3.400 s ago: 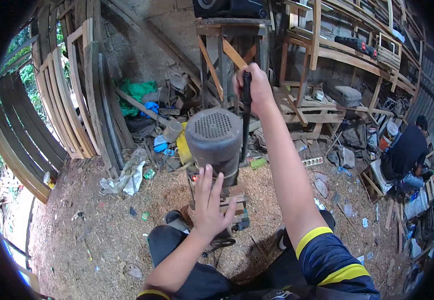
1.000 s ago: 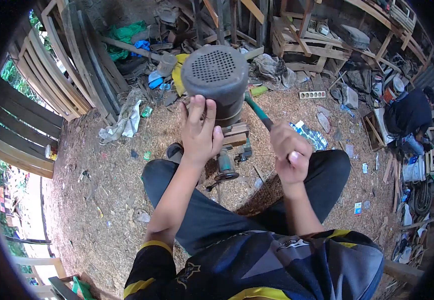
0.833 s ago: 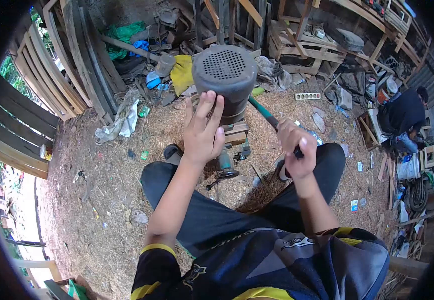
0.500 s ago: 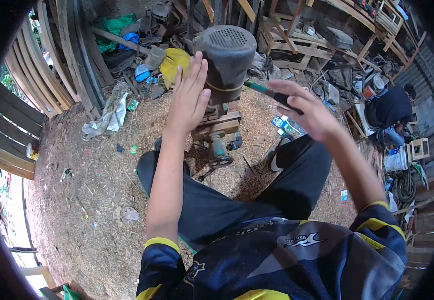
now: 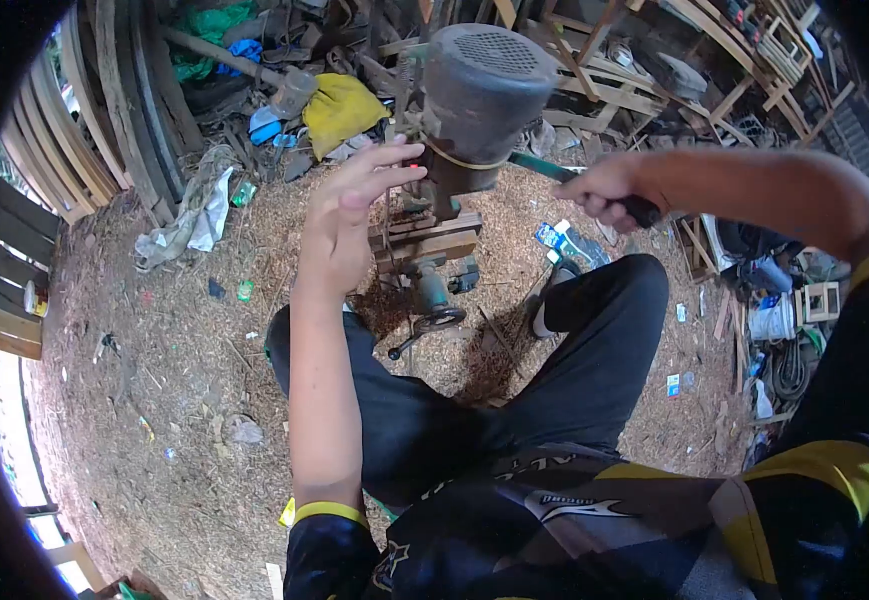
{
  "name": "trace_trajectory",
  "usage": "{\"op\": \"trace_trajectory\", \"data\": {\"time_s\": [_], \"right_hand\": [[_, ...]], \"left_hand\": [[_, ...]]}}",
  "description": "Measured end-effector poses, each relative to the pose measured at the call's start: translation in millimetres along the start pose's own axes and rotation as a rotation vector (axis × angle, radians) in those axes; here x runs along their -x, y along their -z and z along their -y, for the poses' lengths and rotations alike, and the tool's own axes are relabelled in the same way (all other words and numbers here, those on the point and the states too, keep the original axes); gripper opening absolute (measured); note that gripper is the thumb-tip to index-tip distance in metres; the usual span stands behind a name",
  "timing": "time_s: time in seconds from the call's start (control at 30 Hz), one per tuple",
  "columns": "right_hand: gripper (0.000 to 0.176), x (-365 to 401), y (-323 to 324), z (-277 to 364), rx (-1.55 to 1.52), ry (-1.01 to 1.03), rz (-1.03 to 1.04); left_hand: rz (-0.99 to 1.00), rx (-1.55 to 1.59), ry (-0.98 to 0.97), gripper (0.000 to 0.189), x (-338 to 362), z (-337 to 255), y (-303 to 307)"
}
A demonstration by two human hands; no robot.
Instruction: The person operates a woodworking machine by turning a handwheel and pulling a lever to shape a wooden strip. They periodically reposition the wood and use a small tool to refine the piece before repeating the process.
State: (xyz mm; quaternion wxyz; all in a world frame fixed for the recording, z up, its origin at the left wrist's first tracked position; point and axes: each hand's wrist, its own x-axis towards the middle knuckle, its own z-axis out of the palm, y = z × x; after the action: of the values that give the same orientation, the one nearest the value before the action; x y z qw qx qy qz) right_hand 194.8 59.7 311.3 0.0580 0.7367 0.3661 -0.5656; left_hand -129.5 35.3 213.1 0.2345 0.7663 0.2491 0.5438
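Note:
In front of me stands a machine with a big dark cylindrical motor (image 5: 489, 95) on top, seen from above. From its right side sticks out a green lever (image 5: 539, 167) with a black grip. My right hand (image 5: 606, 190) is wrapped round the lever near the grip. My left hand (image 5: 349, 205) is at the machine's left side, fingers apart and fingertips close to the housing just under the motor. Lower down, a wooden block (image 5: 429, 245) lies across the machine. Beneath it is a handwheel (image 5: 438, 319), between my knees.
Wood shavings cover the ground (image 5: 184, 400). A yellow sack (image 5: 344, 115) and scrap lie behind the machine on the left, with long boards (image 5: 64, 140) leaning farther left. Wooden frames (image 5: 614, 90) are piled behind on the right. Another person (image 5: 754, 240) is partly hidden behind my right arm.
My right hand has closed round the lever, and its elbow has swung up and outward. My left hand has turned and dropped slightly from the motor's side. The view has shifted a little.

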Motion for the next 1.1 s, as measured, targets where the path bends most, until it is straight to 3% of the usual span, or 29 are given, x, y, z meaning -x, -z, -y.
{"op": "trace_trajectory", "data": {"time_s": [0.07, 0.23, 0.33, 0.4, 0.43, 0.53, 0.7, 0.8, 0.93, 0.97, 1.1], "right_hand": [[0.037, -3.8, 2.5, -9.6, -0.103, 0.039, -0.006], [0.051, -13.2, -11.7, -32.4, 0.006, 0.127, -0.207], [0.049, -22.3, -19.7, -36.8, 0.246, 0.152, -0.393], [0.047, -15.7, -18.0, -31.1, 0.282, 0.163, -0.324], [0.046, -14.2, -17.2, -30.8, 0.252, 0.168, -0.305], [0.041, -17.5, -11.5, -33.3, 0.190, 0.234, -0.195], [0.039, -5.1, -17.7, -26.2, 0.134, 0.343, -0.194], [0.050, -16.7, -13.9, -40.3, -0.179, 0.480, -0.039], [0.026, -56.9, -14.4, -56.2, -0.738, 0.582, 0.273], [0.032, -78.7, -10.4, -57.4, -0.722, 0.634, 0.338], [0.047, -89.8, -20.3, -47.0, -0.936, 0.651, 0.270]], "left_hand": [[-0.056, 0.020, 0.027, 0.095, 5.0, 4.0, 9.0], [-0.261, -0.114, -0.044, 0.094, -1.8, 16.2, 14.5], [-0.404, -0.241, -0.174, 0.087, -21.9, 21.4, -2.1], [-0.476, -0.300, -0.286, 0.081, -36.8, 26.4, -18.0], [-0.400, -0.268, -0.336, 0.071, -40.7, 22.6, -23.0], [-0.344, -0.231, -0.352, 0.064, -46.3, 20.8, -44.1], [-0.418, -0.025, -0.263, 0.061, -36.1, 6.1, -55.8], [-0.349, 0.085, -0.206, 0.065, -27.6, 0.9, -51.2], [-0.183, 0.132, -0.045, 0.072, -16.4, 11.9, -46.4], [-0.177, 0.135, -0.019, 0.075, -15.0, 13.3, -49.3], [-0.212, 0.052, -0.076, 0.079, -9.0, 22.9, -55.9]]}}
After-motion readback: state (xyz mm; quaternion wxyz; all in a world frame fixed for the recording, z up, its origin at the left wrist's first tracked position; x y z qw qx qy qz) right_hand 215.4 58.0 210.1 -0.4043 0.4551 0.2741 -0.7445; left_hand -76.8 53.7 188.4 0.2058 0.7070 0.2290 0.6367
